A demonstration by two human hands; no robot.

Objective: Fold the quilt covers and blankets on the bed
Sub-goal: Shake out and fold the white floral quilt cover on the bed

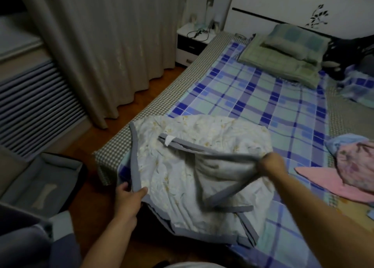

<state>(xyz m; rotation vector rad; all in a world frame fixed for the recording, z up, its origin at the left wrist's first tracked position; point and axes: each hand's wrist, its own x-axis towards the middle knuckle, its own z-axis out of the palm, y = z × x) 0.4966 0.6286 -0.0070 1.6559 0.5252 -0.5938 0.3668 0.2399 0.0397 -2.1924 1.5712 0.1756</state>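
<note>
A pale floral blanket [182, 178] with a grey border lies bunched on the near left corner of the bed [263, 97]. My left hand [129, 197] pinches its grey left edge at the bed's side. My right hand [272, 163] grips a lifted grey-edged fold on the blanket's right side and holds it above the rest. A folded green quilt [283, 65] with a pillow [295, 43] on it sits at the head of the bed. A pink and purple cloth [352, 166] lies at the right edge.
The bed has a blue plaid sheet over a checked mattress. A white nightstand [192, 45] with cables stands at the bed's far left corner. Curtains [97, 45] hang at left above the wooden floor. A grey pet bed [40, 182] lies on the floor at lower left.
</note>
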